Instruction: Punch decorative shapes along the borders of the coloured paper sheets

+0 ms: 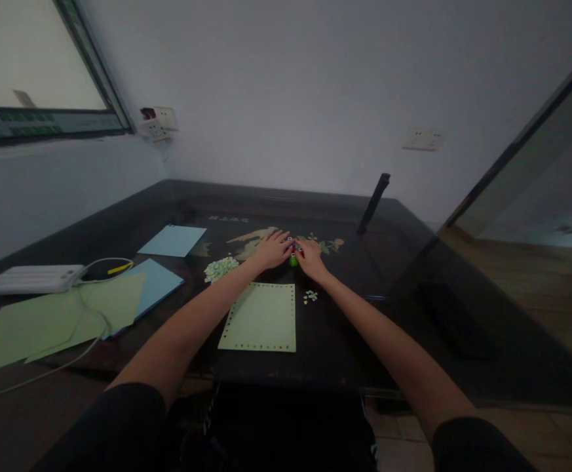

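Observation:
Both my hands meet at the middle of the dark table around a small cluster of colourful pieces. One is a bright green piece (293, 261) with a white-and-dark spot on top; red and blue ones show partly between the fingers. My left hand (272, 250) is open, palm down, its fingers stretched over the left side of the cluster. From the right, my right hand (311, 259) reaches in with fingers extended, touching the cluster. Nearer me lies a pale green sheet (261, 316) with small punched holes along three edges. Fingers hide most of the pieces.
A heap of small paper cutouts (221, 269) lies left of my left forearm, and a few loose cutouts (310, 297) lie by the right one. Further left are blue paper (173, 240), green sheets (69, 313) and a white power bank (33, 279) with a cable. A black upright bar (374, 203) stands back right.

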A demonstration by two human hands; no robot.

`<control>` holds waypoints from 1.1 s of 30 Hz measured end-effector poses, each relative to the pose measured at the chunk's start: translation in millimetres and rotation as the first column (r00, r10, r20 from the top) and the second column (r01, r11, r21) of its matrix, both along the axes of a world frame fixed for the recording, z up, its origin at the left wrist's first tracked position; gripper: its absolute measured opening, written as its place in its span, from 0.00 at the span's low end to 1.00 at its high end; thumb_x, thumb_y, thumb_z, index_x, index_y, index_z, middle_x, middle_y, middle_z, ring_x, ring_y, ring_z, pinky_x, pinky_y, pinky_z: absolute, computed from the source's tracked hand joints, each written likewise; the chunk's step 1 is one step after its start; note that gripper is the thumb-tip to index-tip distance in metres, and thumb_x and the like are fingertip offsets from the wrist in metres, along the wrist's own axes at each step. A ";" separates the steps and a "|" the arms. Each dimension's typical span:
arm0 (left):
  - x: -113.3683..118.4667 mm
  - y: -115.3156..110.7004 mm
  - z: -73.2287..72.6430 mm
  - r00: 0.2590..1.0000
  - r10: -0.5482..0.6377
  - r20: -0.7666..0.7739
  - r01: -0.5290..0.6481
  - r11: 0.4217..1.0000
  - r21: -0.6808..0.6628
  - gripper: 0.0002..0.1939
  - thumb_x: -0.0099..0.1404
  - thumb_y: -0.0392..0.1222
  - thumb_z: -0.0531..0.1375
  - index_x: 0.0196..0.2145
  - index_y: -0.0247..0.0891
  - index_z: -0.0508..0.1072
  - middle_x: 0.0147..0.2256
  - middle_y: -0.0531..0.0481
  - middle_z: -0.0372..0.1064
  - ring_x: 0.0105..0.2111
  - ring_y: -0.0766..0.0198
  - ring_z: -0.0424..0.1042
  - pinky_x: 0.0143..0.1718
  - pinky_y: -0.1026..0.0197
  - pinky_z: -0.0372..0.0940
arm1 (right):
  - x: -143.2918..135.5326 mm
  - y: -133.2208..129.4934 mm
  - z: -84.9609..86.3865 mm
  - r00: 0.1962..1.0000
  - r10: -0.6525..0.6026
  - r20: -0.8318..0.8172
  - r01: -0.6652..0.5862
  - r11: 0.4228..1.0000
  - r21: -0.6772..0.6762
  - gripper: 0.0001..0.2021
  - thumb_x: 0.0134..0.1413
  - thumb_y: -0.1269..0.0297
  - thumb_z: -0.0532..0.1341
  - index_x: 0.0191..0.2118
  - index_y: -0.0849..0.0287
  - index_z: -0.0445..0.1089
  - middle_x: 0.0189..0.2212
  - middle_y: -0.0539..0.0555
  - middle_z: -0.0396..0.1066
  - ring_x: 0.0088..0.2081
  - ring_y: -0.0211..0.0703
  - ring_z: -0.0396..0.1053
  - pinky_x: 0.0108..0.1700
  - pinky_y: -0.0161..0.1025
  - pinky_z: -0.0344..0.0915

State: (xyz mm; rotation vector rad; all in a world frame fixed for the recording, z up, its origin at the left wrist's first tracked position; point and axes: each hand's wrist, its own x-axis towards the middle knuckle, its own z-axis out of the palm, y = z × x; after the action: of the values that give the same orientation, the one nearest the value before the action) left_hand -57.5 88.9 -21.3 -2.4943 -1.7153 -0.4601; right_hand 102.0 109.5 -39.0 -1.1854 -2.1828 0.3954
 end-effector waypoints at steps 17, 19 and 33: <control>-12.2 -66.2 51.1 0.978 -0.180 0.106 0.165 0.977 0.133 0.17 0.68 0.40 0.49 0.53 0.35 0.64 0.56 0.40 0.62 0.57 0.58 0.60 0.59 0.51 0.53 | 25.6 -51.5 35.0 0.983 0.142 -0.117 -0.141 0.990 0.019 0.14 0.64 0.64 0.51 0.52 0.58 0.65 0.52 0.61 0.66 0.54 0.49 0.64 0.54 0.52 0.62; -17.6 -105.4 59.1 0.949 -0.303 0.082 0.295 0.951 0.095 0.12 0.68 0.40 0.51 0.48 0.39 0.67 0.51 0.46 0.67 0.53 0.61 0.64 0.56 0.57 0.58 | 44.8 -82.6 45.0 0.965 0.244 -0.097 -0.243 0.970 0.021 0.13 0.62 0.65 0.53 0.50 0.58 0.67 0.49 0.59 0.69 0.52 0.47 0.65 0.54 0.49 0.62; -57.5 -225.7 38.5 0.904 -0.428 0.014 0.420 0.881 -0.217 0.12 0.63 0.36 0.56 0.46 0.40 0.67 0.48 0.44 0.67 0.49 0.54 0.65 0.49 0.52 0.61 | 51.6 -200.0 34.9 0.781 0.456 0.426 -0.526 0.849 0.056 0.11 0.56 0.65 0.59 0.45 0.60 0.68 0.47 0.60 0.69 0.48 0.51 0.64 0.48 0.46 0.63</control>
State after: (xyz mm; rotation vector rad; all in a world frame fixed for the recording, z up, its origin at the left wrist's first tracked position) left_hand -115.0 -136.8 17.2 -3.0270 -1.2532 -0.2641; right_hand 153.5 -90.5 -4.1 -0.6117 -2.8268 0.1732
